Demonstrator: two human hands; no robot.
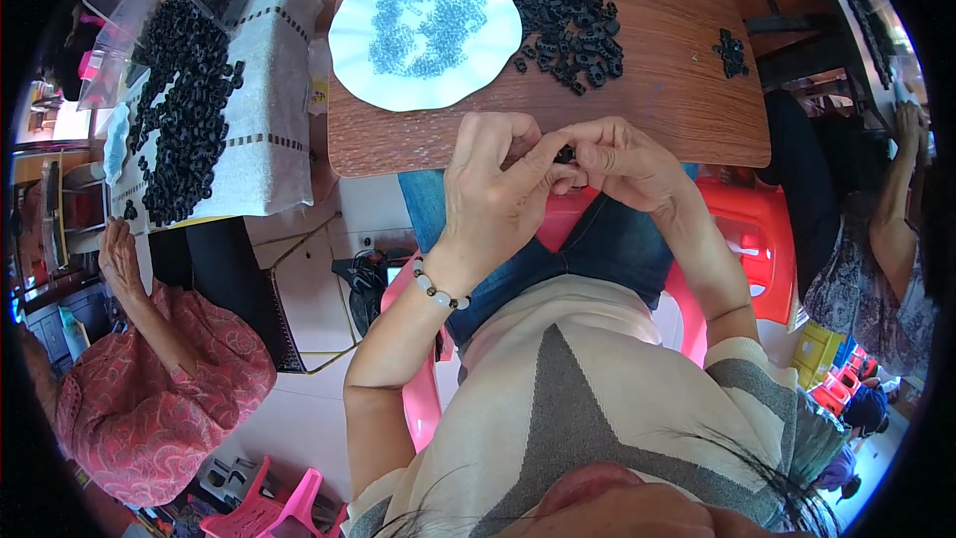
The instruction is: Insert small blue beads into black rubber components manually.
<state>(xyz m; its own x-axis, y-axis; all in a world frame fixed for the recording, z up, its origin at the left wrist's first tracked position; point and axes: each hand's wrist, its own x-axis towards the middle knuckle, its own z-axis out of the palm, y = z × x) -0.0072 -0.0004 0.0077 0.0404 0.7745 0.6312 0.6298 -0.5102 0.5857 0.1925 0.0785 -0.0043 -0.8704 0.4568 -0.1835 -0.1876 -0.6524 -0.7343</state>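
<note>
Just over the near edge of the brown wooden table point(677, 110), my two hands meet. A small black plastic part point(566, 154) is pinched between them, mostly covered by the fingertips. My left hand point(493, 179), with a beaded bracelet on its wrist, has its fingers curled and its thumb against the part. From the other side, my right hand point(629, 164) grips it between thumb and forefinger. Beyond my left hand stands a white scalloped plate point(349, 65) bearing many tiny clear pieces point(438, 30). A heap of black plastic parts point(573, 25) lies beside the plate.
A smaller cluster of black parts point(731, 53) lies at the table's right. On the left, a cloth-covered table point(274, 139) carries a large black pile point(189, 130). A person in a pink patterned top point(169, 389) sits there; another person's arm point(896, 209) shows at right, near a red chair point(752, 239).
</note>
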